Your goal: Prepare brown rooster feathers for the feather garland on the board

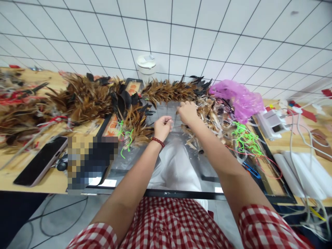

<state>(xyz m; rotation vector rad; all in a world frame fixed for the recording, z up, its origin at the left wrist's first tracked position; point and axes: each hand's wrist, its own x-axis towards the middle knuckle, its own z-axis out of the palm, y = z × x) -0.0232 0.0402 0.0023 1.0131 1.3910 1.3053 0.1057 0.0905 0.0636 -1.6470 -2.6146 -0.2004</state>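
Observation:
My left hand point(163, 127), with a beaded bracelet on its wrist, is raised over the dark glossy work surface point(129, 165). Its fingers are curled with the thumb pressed to them, and anything between them is too small to make out. My right hand point(187, 112) reaches farther forward, fingers bent down at the left edge of a pile of loose brown and white feathers point(211, 116); its fingertips are partly hidden. Behind both hands lies a long bundle of brown feathers point(168, 90). Left of my left hand is another feather bunch point(137, 119) with bright green ties point(126, 136).
A pink plastic bag point(240, 98) and green strings point(247, 138) lie at right, near a blue cutter point(251, 170). White cables point(298, 128) cross a white device point(272, 124). At left lie more feather bundles point(80, 97) and a phone point(40, 160). A white lidded container point(146, 65) stands by the tiled wall.

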